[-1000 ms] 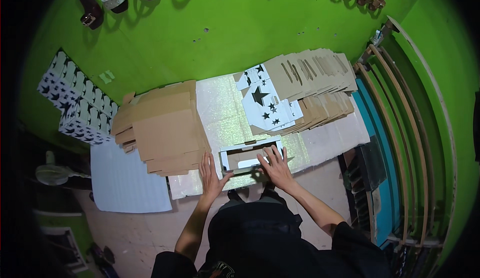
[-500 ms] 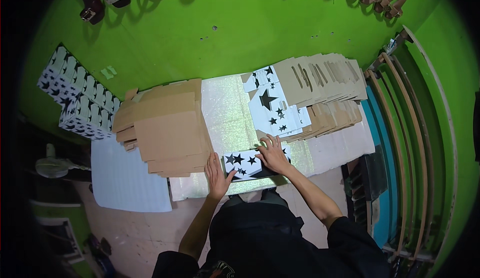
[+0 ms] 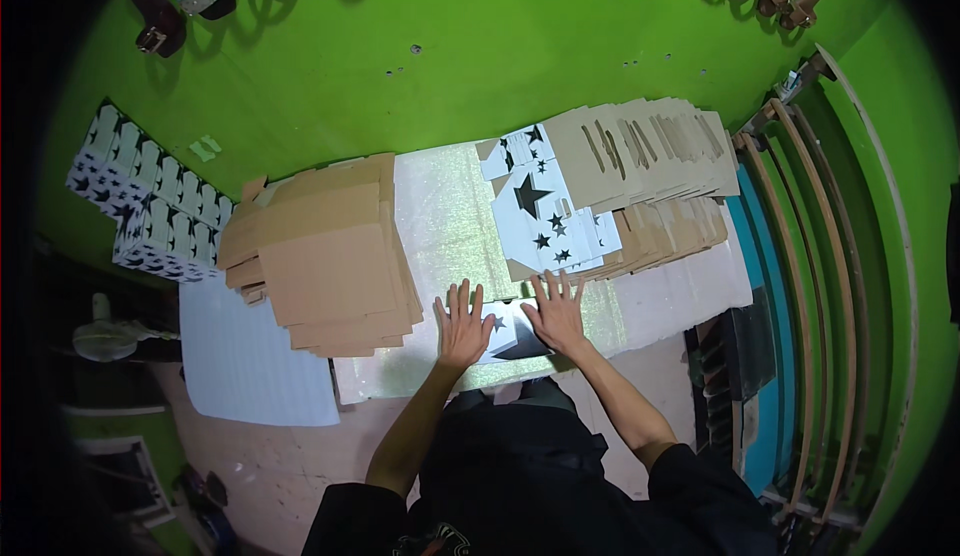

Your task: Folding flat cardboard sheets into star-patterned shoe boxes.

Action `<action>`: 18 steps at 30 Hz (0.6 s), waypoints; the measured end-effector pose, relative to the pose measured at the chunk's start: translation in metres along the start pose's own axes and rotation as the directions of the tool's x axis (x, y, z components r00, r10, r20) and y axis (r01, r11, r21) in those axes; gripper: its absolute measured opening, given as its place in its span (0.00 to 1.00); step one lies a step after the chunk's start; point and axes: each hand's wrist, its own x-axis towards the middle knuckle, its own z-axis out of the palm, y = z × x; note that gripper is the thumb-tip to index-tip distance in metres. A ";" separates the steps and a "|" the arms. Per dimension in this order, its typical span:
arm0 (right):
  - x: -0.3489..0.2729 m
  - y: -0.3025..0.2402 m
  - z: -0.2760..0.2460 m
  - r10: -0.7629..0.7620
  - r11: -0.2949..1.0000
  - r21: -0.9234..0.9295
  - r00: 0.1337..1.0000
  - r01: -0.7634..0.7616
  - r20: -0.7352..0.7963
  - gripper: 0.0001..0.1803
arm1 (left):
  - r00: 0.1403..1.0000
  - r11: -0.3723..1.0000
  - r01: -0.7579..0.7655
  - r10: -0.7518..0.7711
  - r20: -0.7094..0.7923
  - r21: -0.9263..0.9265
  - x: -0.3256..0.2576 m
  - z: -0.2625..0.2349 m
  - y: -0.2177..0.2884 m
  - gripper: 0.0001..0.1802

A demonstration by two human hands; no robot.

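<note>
Both palms press flat on a small white cardboard piece with black stars [image 3: 505, 331] lying on the shiny silver mat [image 3: 445, 226]. My left hand [image 3: 462, 324] covers its left end, fingers spread. My right hand [image 3: 555, 311] covers its right end, fingers spread too. Just beyond my right hand lies a fanned pile of white star-printed box blanks [image 3: 540, 216].
A stack of plain brown cardboard sheets [image 3: 320, 256] sits left of the mat. Brown die-cut blanks [image 3: 645, 151] fan out at the right. Folded star-printed boxes [image 3: 145, 206] are lined up far left. A white sheet [image 3: 245, 356] lies on the floor; wooden hoops [image 3: 835, 286] lean at right.
The piece under my hands has been folded smaller, from an open blank to a compact flat shape. Both hands have come closer together and now press down on it.
</note>
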 end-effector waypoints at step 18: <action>-0.038 0.005 0.009 0.074 0.995 0.068 0.997 -0.072 -0.022 0.37 | 0.973 0.973 0.229 -0.229 -0.015 -0.004 -0.043 -0.007 0.034 0.38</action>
